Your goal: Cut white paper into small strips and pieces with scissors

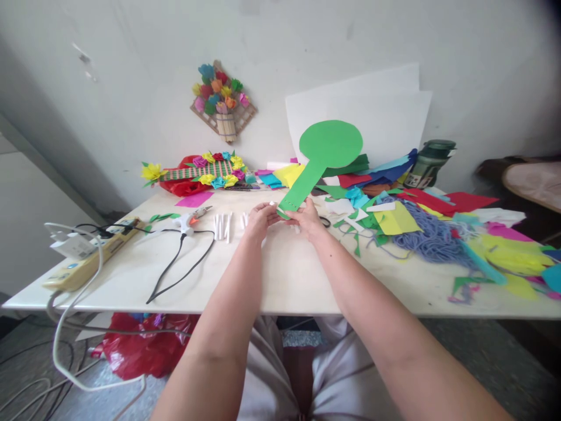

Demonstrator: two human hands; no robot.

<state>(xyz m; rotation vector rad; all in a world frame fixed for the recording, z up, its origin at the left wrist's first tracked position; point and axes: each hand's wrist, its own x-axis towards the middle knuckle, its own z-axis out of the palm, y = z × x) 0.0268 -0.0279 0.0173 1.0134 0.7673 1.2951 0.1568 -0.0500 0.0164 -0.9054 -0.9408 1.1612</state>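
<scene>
A green paper cutout, a round disc on a long straight stem, stands tilted above the middle of the counter, its disc toward the wall and its stem slanting down to the person's hands. The left hand and the right hand meet at the lower end of the stem, where the fingers of both are closed on the paper's edge, the right from beside and beneath, the left from the other side. A row of small holes or marks runs along that lower end; it is too small to tell which.

Just behind the left hand lie several short white sticks in a loose row on the counter. Further left rests a glue gun whose black cord loops toward the front edge, and beyond it a power strip lies near the counter's left corner.

To the right of the hands spreads a heap of coloured paper scraps with a tangle of blue-grey yarn among them. A dark green jar stands behind the heap beside white sheets leaning on the wall. At the back left lies a woven piece edged with paper flowers, and a basket of paper flowers hangs on the wall above it. A red bag sits on the floor under the counter.
</scene>
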